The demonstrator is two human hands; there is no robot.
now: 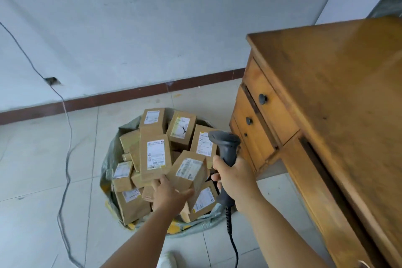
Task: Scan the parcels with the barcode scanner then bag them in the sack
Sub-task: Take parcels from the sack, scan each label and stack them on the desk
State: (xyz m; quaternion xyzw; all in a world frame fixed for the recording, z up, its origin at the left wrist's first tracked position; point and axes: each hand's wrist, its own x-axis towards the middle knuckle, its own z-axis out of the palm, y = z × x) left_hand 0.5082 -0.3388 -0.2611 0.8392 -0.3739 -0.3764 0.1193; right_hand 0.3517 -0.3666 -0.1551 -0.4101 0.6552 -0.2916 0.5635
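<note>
Gripping brown labelled parcel [188,175]: left hand [168,196] | right hand [233,177] clasps black scanner [226,146] | sack [108,159] heaped

1. Plain white wall [152,28] with scuffs and a dark reddish-brown baseboard strip [130,95] along the bottom.
2. Pale square-tiled floor [32,169], pretty evenly lit.
3. Worn honey-coloured wooden desk [348,93] on the right, drawers with round black knobs [262,99].
4. Thin grey cable [65,159] trails down the wall and across the tiles.
</note>
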